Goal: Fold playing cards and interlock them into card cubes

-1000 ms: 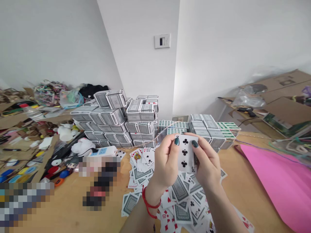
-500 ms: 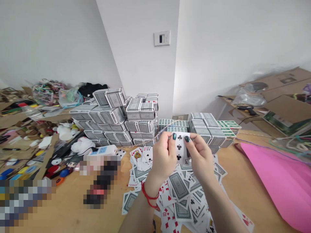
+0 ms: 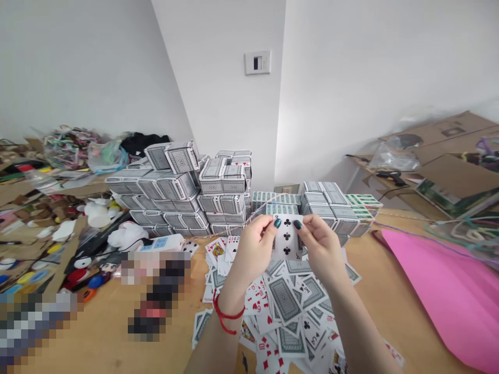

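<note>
A three of clubs playing card (image 3: 287, 244) is held up facing me, pinched by its two side edges. My left hand (image 3: 255, 246) grips its left edge between thumb and fingers; a red string bracelet (image 3: 226, 314) circles that wrist. The card's right edge is pinched by my right hand (image 3: 322, 244). Both thumbs lie on the card's face, nails dark green. Under my hands spreads a loose heap of playing cards (image 3: 286, 298), some face up and others showing grey patterned backs. Whether another card sits behind the held one I cannot tell.
Behind the heap, folded-card blocks are stacked high at left (image 3: 175, 187), with a lower block stack (image 3: 327, 200) at right and green-edged blocks (image 3: 364, 202) beside it. Pink paper (image 3: 436, 291) lies on the wooden table (image 3: 362, 280). A white power strip (image 3: 161, 243) and assorted clutter fill the left.
My hands have moved slightly apart and to the left, and the card's face with its top-left corner index now shows more fully. My head view has shifted a little.
</note>
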